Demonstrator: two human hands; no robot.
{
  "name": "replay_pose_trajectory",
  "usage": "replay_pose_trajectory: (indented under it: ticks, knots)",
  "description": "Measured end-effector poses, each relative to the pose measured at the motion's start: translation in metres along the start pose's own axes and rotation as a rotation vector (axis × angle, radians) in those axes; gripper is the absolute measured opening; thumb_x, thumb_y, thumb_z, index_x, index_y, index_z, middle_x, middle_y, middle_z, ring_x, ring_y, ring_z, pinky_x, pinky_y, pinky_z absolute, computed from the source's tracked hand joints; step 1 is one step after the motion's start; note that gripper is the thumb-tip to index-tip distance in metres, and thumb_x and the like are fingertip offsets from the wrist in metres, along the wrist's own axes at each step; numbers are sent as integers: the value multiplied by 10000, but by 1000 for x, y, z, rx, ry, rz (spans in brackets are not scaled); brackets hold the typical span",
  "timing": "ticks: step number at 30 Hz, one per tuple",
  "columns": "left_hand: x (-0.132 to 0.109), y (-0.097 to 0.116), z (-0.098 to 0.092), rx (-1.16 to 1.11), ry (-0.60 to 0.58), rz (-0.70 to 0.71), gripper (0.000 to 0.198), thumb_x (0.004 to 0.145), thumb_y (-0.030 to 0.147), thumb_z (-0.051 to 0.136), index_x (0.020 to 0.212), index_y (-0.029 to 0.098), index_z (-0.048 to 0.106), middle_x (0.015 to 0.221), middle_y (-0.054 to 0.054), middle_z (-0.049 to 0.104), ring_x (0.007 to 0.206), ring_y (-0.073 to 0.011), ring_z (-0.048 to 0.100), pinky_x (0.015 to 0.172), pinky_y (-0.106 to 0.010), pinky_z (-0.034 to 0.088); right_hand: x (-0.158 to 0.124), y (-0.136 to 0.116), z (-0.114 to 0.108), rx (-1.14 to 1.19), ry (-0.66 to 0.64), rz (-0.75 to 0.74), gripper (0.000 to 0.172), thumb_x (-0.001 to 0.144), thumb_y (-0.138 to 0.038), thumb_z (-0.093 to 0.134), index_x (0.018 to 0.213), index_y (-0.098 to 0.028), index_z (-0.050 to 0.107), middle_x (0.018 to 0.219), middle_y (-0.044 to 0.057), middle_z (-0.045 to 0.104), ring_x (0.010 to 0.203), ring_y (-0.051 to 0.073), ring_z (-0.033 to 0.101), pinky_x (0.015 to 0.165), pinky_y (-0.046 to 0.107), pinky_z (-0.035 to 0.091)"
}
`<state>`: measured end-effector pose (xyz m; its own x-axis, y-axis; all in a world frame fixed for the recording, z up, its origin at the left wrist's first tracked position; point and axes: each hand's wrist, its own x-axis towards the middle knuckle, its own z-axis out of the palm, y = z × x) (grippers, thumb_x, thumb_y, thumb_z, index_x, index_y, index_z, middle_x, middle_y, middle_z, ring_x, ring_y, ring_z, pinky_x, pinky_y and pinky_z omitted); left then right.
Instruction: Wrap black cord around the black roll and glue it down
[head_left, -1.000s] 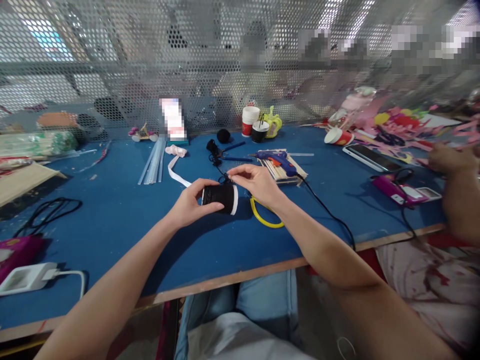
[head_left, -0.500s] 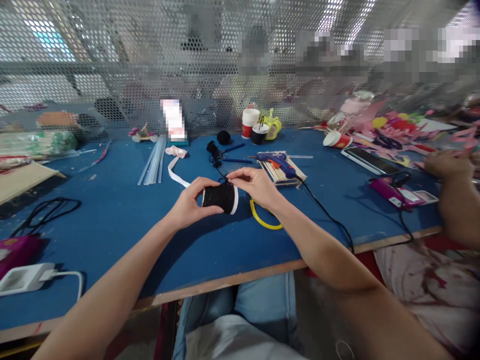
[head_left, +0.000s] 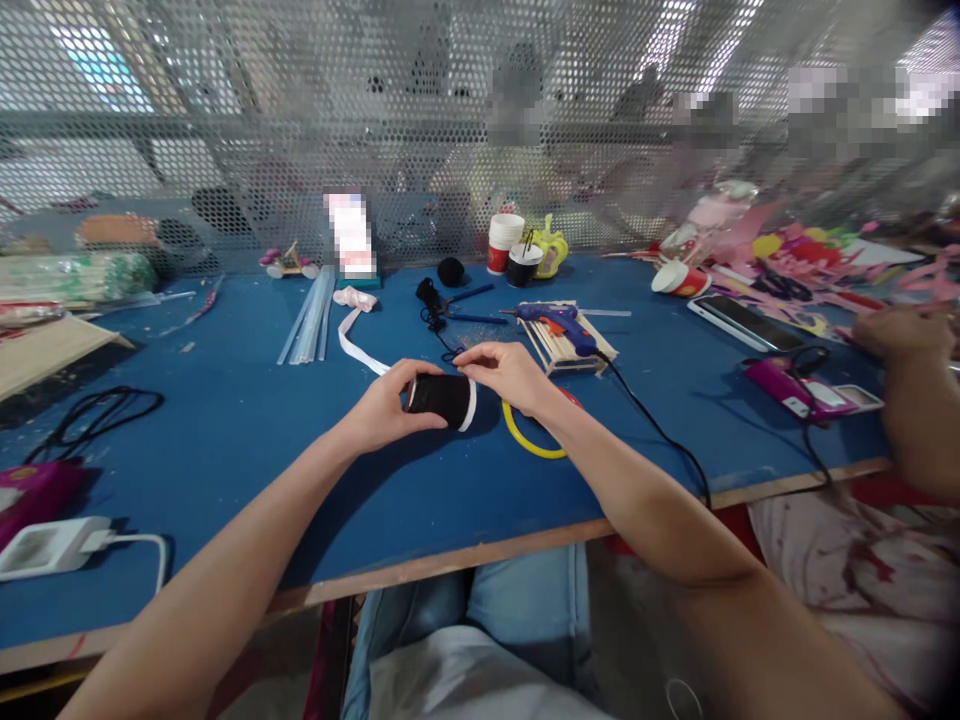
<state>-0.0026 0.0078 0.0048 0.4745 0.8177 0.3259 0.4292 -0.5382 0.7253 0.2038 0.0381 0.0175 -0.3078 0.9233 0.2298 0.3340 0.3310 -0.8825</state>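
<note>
A black paper cup with a white rim lies on its side just above the blue table. My left hand grips its bottom end, fingers curled round it. My right hand is at the rim end, fingertips pinched on a thin black cord that runs back to a black clump. A yellow loop lies on the table right under my right wrist.
A blue glue gun rests on wooden sticks, its black cable trailing to the table's front edge. Clear glue sticks, a white ribbon, paper cups and a perforated metal screen stand behind. Another person's arm and phones are at the right.
My right hand has shifted slightly down along the cup's rim; the cup stays held in place. The other person's hand at the right moved a little.
</note>
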Motion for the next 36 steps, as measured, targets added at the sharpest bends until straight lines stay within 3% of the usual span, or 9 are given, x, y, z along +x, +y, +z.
replay_pose_trajectory:
  ticks: [18, 36]
  knots:
    - [3, 5, -5, 31, -52, -11, 563, 662, 370, 694, 1156, 187, 495, 1100, -93, 530, 994, -230, 542, 848, -370, 438, 2, 7, -1, 108, -21, 54, 162, 695, -210, 633, 849, -181, 673, 835, 50, 689, 812, 159, 635, 826, 347, 466]
    - [2, 8, -9, 95, -101, 34, 538, 633, 360, 714, 1102, 201, 501, 1076, -79, 536, 1005, -239, 527, 870, -385, 415, 1, 6, 3, 57, -60, 33, 137, 695, -200, 619, 820, -194, 676, 824, 36, 685, 791, 158, 629, 793, 335, 470]
